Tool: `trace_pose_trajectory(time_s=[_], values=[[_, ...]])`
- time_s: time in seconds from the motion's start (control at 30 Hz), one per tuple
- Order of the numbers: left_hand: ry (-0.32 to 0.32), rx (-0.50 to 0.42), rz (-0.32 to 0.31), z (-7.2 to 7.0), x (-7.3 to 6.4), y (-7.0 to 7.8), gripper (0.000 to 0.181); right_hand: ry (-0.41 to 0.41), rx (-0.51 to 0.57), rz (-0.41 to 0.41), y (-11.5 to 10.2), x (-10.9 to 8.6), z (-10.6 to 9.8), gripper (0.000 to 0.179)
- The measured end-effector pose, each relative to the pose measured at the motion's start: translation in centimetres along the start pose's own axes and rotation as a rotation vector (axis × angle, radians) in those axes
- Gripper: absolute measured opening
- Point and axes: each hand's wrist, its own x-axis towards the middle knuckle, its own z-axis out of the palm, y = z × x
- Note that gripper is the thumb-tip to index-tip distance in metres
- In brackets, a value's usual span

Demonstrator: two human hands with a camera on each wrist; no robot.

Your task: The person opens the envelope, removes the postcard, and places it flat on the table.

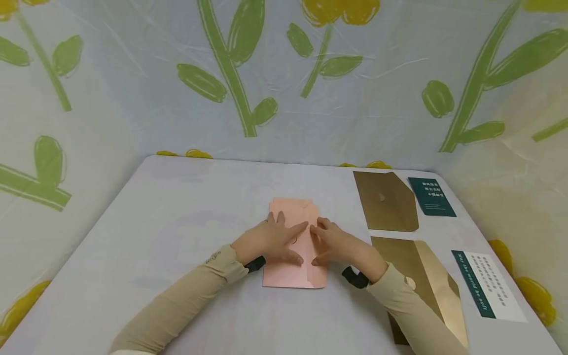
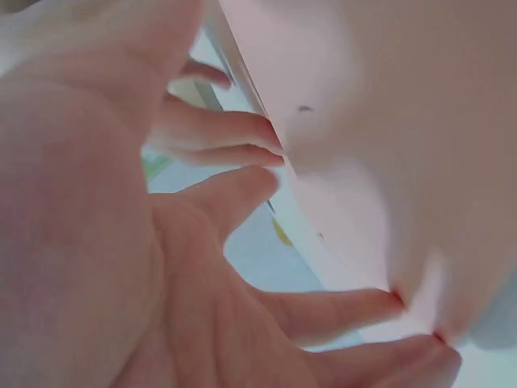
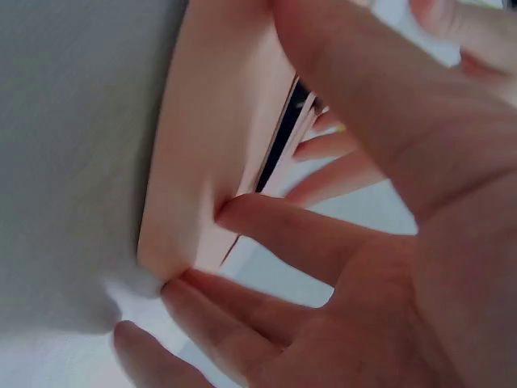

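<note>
A pink paper envelope (image 1: 284, 278) lies at the middle of the table, a narrow folded strip (image 1: 314, 276) running along its right side. My left hand (image 1: 271, 239) rests across the envelope's left and middle part with its fingers spread. From the right, my right hand (image 1: 339, 246) touches the folded strip with fingertips and thumb. The right wrist view shows those fingers (image 3: 299, 230) fairly straight against the pink paper (image 3: 210, 105), with a dark slit beside the fold. In the left wrist view the fingertips (image 2: 380, 303) meet the pink surface (image 2: 355, 162).
Two gold-brown envelopes, one farther back (image 1: 386, 202) and one nearer (image 1: 399, 256) partly under my right forearm, lie to the right. Beyond them are a dark green card (image 1: 432, 197) and a white card with a green band (image 1: 492, 286). Flower-printed cloth (image 1: 284, 118) walls the table.
</note>
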Motion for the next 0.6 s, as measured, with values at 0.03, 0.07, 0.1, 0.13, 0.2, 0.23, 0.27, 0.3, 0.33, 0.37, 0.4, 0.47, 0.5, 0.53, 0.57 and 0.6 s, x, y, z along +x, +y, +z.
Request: trace_pose_trajectory(time_s=[0.03, 0.07, 0.1, 0.13, 0.2, 0.23, 0.27, 0.3, 0.33, 0.37, 0.4, 0.47, 0.5, 0.53, 0.57, 0.6], values=[[0.007, 0.02, -0.008, -0.1, 0.2, 0.3, 0.095, 0.005, 0.003, -0.004, 0.0, 0.0, 0.0, 0.084], [0.011, 0.045, -0.018, -0.2, 0.3, 0.7, 0.093, 0.009, 0.007, -0.012, -0.1, 0.0, 0.0, 0.083], [0.012, 0.072, -0.03, -0.3, 0.4, 1.0, 0.093, 0.011, 0.009, -0.024, -0.1, 0.0, 0.0, 0.081], [0.013, 0.109, -0.038, -0.3, 0.4, 1.3, 0.093, 0.008, 0.012, -0.037, -0.2, 0.0, 0.0, 0.081], [0.021, 0.18, -0.052, -0.1, 0.4, 1.7, 0.095, 0.004, 0.021, -0.049, -0.2, 0.1, 0.0, 0.079], [0.032, 0.209, -0.051, 0.0, 0.4, 1.8, 0.097, -0.001, 0.021, -0.055, -0.2, 0.1, -0.1, 0.079], [0.039, 0.239, -0.047, 0.0, 0.4, 1.9, 0.098, -0.007, 0.024, -0.058, -0.1, 0.1, -0.2, 0.078], [0.05, 0.262, -0.036, 0.1, 0.5, 1.9, 0.1, -0.013, 0.028, -0.059, -0.1, 0.1, -0.3, 0.078], [0.059, 0.28, -0.027, 0.1, 0.6, 1.9, 0.101, -0.017, 0.032, -0.058, 0.0, 0.1, -0.4, 0.078], [0.067, 0.273, -0.019, 0.1, 0.7, 1.9, 0.102, -0.02, 0.032, -0.062, 0.1, 0.0, -0.5, 0.078], [0.073, 0.266, -0.009, 0.1, 0.8, 1.8, 0.102, -0.023, 0.033, -0.068, 0.2, 0.0, -0.5, 0.078], [0.069, 0.231, -0.001, 0.0, 0.9, 1.7, 0.102, -0.028, 0.033, -0.085, 0.3, -0.1, -0.6, 0.078], [0.063, 0.204, -0.003, 0.0, 0.8, 1.7, 0.102, -0.031, 0.035, -0.093, 0.4, -0.1, -0.5, 0.078], [0.056, 0.179, -0.006, 0.1, 0.8, 1.6, 0.101, -0.035, 0.034, -0.099, 0.4, -0.1, -0.5, 0.077], [0.054, 0.152, -0.004, 0.1, 0.7, 1.5, 0.1, -0.038, 0.029, -0.106, 0.3, -0.1, -0.4, 0.077], [0.052, 0.129, -0.004, 0.1, 0.6, 1.4, 0.099, -0.04, 0.023, -0.111, 0.2, 0.0, -0.3, 0.076]])
